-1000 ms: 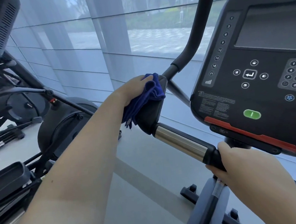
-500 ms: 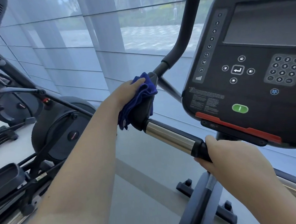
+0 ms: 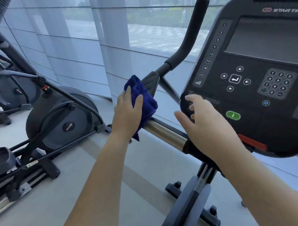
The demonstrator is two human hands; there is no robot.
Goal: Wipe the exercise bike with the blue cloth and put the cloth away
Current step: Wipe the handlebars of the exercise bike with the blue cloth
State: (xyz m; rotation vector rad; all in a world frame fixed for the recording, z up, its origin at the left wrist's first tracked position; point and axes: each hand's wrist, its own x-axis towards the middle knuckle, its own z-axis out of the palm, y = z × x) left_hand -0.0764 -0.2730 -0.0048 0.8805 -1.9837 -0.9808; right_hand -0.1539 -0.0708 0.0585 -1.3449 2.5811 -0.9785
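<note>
The blue cloth (image 3: pixel 143 98) is bunched around the black joint of the exercise bike's left handlebar, just above the shiny metal grip section (image 3: pixel 164 133). My left hand (image 3: pixel 128 113) presses the cloth against that joint and holds it. My right hand (image 3: pixel 206 125) hovers with fingers spread in front of the lower left corner of the black console (image 3: pixel 261 76), touching nothing that I can see. The upright black handle (image 3: pixel 190 36) rises behind the cloth.
Another exercise machine with a round dark flywheel housing (image 3: pixel 62 125) and pedals stands to the left. Sheer curtains and a large window (image 3: pixel 136 23) run across the back. The bike's base feet (image 3: pixel 173 187) rest on grey floor below.
My right hand let go of the handlebar by the console and rose with fingers spread. My left hand slid the cloth down the joint toward the metal section. The view pulled back.
</note>
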